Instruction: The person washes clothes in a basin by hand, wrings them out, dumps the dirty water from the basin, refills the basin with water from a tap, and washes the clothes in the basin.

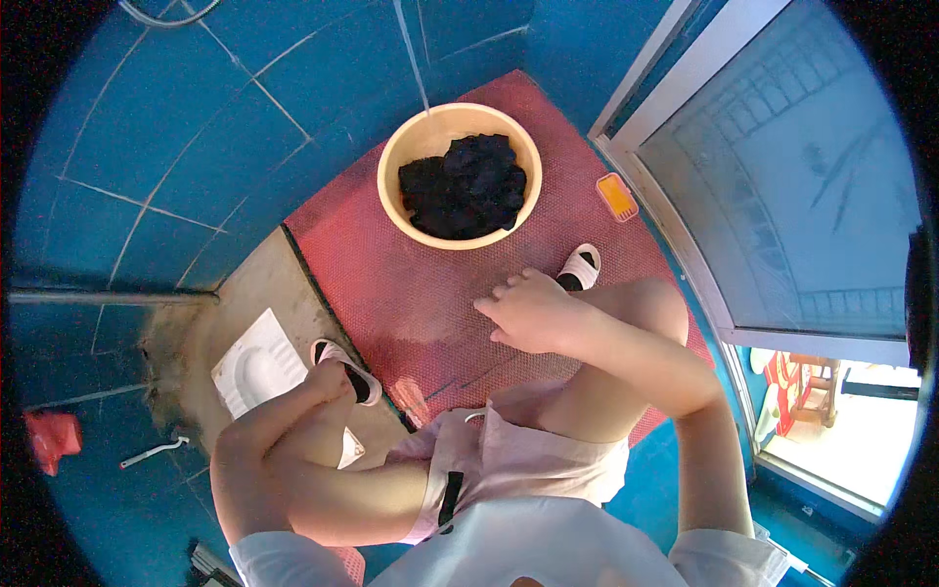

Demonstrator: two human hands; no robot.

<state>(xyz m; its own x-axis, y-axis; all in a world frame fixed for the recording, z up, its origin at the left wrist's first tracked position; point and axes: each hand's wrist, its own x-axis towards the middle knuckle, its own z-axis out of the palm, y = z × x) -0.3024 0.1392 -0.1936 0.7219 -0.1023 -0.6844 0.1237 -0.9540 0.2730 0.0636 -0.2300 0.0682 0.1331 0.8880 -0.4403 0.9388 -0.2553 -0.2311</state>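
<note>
A cream plastic basin (433,133) stands on a red textured floor mat (425,293) ahead of me. Black wet-looking cloth (469,187) is heaped inside it. My right hand (532,312) hangs over the mat beside my right knee, short of the basin. Its fingers are loosely bent and spread, with nothing in them. Down by my left shin and sandal is my left hand (328,381). Its fingers are mostly turned from view, and I see nothing held there. Neither hand touches the basin or the cloth.
An orange-and-pink soap dish (616,197) lies by the frosted sliding door (792,183). A white squat toilet (257,370) is set into the floor at left. Against the blue tiles are a white-handled brush (154,453), a red bag (55,440) and a metal hose (169,23).
</note>
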